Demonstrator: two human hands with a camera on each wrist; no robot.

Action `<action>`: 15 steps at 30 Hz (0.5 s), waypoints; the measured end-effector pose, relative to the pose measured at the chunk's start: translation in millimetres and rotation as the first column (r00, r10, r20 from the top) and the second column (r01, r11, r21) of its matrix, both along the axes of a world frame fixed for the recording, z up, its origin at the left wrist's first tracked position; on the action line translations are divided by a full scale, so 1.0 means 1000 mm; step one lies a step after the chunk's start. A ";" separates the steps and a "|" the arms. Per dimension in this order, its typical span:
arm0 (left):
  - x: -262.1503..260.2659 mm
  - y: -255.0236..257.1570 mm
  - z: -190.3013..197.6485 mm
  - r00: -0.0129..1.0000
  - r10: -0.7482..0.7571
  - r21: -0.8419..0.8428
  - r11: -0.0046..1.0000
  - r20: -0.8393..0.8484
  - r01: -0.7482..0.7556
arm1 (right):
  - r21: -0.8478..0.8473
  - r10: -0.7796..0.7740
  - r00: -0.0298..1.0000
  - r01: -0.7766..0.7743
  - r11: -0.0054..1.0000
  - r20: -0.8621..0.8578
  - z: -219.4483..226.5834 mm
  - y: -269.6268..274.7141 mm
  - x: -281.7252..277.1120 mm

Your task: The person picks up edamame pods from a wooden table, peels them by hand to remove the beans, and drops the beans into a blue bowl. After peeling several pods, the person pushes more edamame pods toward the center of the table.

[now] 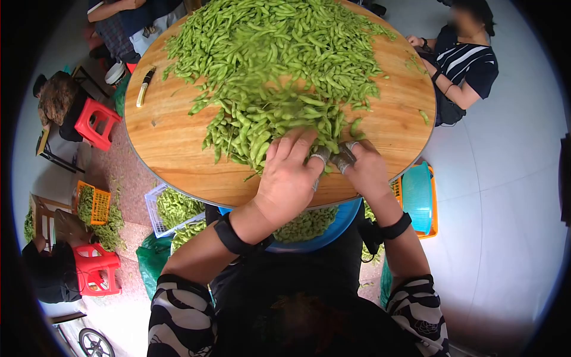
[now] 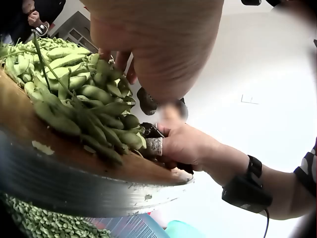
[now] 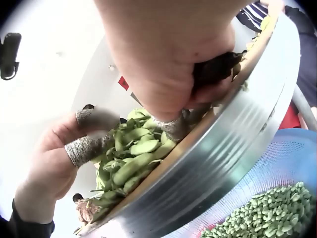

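A heap of green edamame pods (image 1: 267, 128) lies on a round wooden table (image 1: 178, 172) near its front edge. My left hand (image 1: 286, 172) rests on the near side of this heap, fingers spread over the pods and reaching down behind them in the left wrist view. Grey-white tape wraps its thumb and index finger (image 3: 84, 150). Close beside it at the table edge, my right hand (image 1: 367, 169) has a taped thumb and curled fingers. In that palm it grips a dark object (image 3: 215, 72), mostly hidden, whose kind I cannot tell.
A larger pod pile (image 1: 285, 41) covers the far table. A knife (image 1: 144, 87) lies at the left. Below the front edge sits a blue basin (image 1: 333, 231) of pods, with a white basket (image 1: 156, 208) beside it. People sit around, one person (image 1: 467, 65) at right.
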State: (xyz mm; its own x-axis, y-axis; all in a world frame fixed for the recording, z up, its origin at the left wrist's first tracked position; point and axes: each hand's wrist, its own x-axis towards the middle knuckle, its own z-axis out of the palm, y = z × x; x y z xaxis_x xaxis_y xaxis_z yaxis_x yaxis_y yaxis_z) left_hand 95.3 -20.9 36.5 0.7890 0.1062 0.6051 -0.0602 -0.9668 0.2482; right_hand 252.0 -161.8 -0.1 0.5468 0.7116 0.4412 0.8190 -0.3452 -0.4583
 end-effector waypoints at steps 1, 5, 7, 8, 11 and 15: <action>-0.002 0.001 0.004 1.000 -0.002 0.009 1.000 -0.004 0.002 | -0.008 -0.039 0.997 0.038 0.999 -0.061 0.000 0.003 -0.001; -0.007 0.003 0.015 0.999 0.024 0.040 0.999 0.025 -0.025 | 0.143 -0.013 0.856 0.101 0.985 -0.517 0.012 -0.012 -0.009; -0.007 0.003 0.017 0.997 -0.020 -0.065 0.998 0.071 0.025 | 0.110 -0.021 0.881 0.083 0.990 -0.473 0.030 -0.019 -0.019; -0.006 0.001 0.020 0.997 -0.019 -0.065 0.998 0.070 0.024 | 0.157 0.052 0.957 -0.007 0.988 -0.286 0.032 -0.022 -0.021; -0.008 -0.009 0.024 0.996 -0.069 -0.213 0.974 0.059 0.081 | 0.184 0.144 0.989 -0.135 0.974 -0.038 0.045 -0.030 -0.035; -0.028 -0.010 0.022 0.866 -0.456 -0.825 0.557 -0.206 0.097 | 0.196 0.219 0.957 -0.256 0.947 0.193 0.052 -0.038 -0.051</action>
State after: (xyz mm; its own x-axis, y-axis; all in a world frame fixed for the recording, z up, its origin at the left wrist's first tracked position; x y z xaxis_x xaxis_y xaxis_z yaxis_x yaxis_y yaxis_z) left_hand 66.8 -31.0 58.4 0.9905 0.1194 0.0681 -0.0239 -0.3389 0.9405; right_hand 200.9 -199.8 52.2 0.2794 0.6887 0.6691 0.9357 -0.0389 -0.3506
